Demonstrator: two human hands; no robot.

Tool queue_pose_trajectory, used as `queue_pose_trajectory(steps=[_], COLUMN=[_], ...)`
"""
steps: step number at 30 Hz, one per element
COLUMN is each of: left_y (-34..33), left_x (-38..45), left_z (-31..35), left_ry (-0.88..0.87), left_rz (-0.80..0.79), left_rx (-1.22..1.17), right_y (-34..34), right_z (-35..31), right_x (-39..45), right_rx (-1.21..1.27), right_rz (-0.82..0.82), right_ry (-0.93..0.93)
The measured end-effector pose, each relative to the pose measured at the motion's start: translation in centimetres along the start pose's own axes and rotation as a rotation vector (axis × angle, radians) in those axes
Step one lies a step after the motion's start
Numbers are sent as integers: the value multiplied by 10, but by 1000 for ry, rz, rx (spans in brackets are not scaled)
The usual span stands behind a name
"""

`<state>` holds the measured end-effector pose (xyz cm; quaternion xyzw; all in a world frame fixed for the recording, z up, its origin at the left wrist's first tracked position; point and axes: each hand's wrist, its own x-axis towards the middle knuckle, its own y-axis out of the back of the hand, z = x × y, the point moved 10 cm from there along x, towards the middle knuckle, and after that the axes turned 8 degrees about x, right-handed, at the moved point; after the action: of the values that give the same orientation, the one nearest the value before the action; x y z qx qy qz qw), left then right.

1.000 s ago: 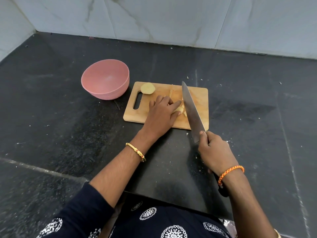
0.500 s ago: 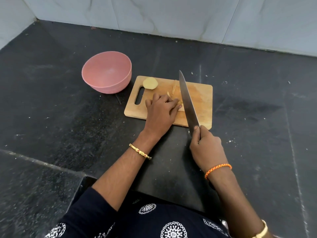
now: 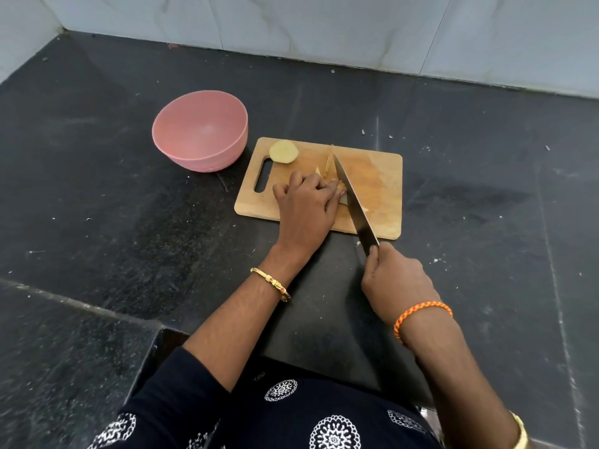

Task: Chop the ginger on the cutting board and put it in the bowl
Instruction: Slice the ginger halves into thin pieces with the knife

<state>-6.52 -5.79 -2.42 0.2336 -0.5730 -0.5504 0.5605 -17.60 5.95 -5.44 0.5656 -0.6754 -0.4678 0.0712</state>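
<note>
A wooden cutting board (image 3: 379, 176) lies on the black counter. My left hand (image 3: 308, 205) presses a piece of ginger (image 3: 342, 199) onto it, fingers curled; most of that piece is hidden under the fingers. My right hand (image 3: 395, 280) grips the handle of a large knife (image 3: 355, 202), whose blade lies across the board right against my left fingertips. A thick round ginger slice (image 3: 283, 152) sits at the board's far left corner, and thin ginger strips (image 3: 327, 165) lie beyond my fingers. The empty pink bowl (image 3: 181, 150) stands left of the board.
The black stone counter (image 3: 486, 205) stretches around the board with small scraps scattered on it. A pale marble wall (image 3: 324, 27) closes off the back and left. The counter's front edge runs just before my body.
The knife blade came down onto the ginger beside my left fingertips, its tip lower and nearer on the board. The camera view shifted, so the board sits lower in frame.
</note>
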Motion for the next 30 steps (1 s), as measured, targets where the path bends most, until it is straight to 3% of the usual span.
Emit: queue_pose_trajectory(steps=[5, 21, 30], left_y=[0, -5, -1], left_x=[2, -1, 1], left_z=[-4, 2, -2], left_ry=[47, -29, 34], left_rz=[-36, -182, -141], left_rx=[-53, -23, -86], right_y=[13, 11, 11], right_z=[16, -9, -12], right_x=[-17, 3, 8], right_rx=[49, 191, 144], right_rz=[25, 175, 170], right_ry=[24, 155, 171])
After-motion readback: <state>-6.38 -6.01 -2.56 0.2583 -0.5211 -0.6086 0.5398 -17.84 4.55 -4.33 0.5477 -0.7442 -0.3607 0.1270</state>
